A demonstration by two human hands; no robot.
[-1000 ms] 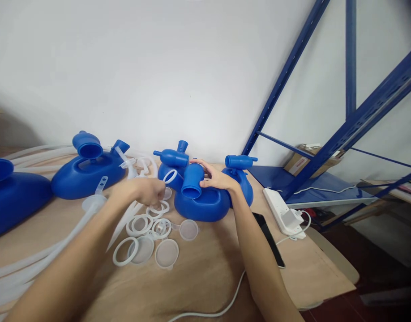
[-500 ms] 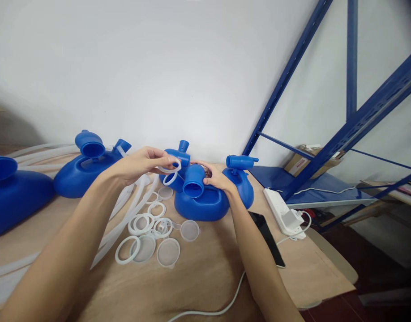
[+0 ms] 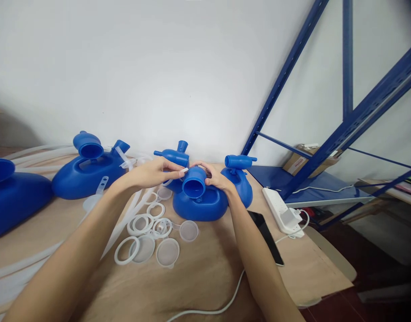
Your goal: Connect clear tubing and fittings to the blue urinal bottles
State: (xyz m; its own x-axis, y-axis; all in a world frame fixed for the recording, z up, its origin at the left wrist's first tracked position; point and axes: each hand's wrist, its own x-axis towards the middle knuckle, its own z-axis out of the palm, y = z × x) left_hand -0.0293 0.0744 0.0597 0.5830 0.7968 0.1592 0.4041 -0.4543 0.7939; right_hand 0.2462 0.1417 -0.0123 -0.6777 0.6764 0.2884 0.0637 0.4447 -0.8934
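A blue plastic bottle [image 3: 200, 206] with a wide round mouth sits in the middle of the table. My right hand [image 3: 216, 177] grips its neck from the right side. My left hand [image 3: 158, 172] is at the left of the neck, its fingers pinching a white ring [image 3: 184, 170], seen nearly edge-on close to the blue mouth piece. Several white rings [image 3: 156, 210] and translucent round caps [image 3: 168, 252] lie on the table in front and to the left of the bottle. Another blue bottle [image 3: 173, 156] stands behind my left hand.
More blue bottles stand at the left [image 3: 87, 176] and right [image 3: 239, 185]. Translucent tubes [image 3: 27, 264] spread over the table's left. A black phone [image 3: 267, 237], white power strip [image 3: 279, 212] and cable lie right, beside a blue metal shelf [image 3: 299, 179] holding a cardboard box [image 3: 296, 163].
My left hand has moved right, bringing the white ring to the blue bottle's neck and turning it edge-on. My right hand keeps its grip. The view has shifted slightly.
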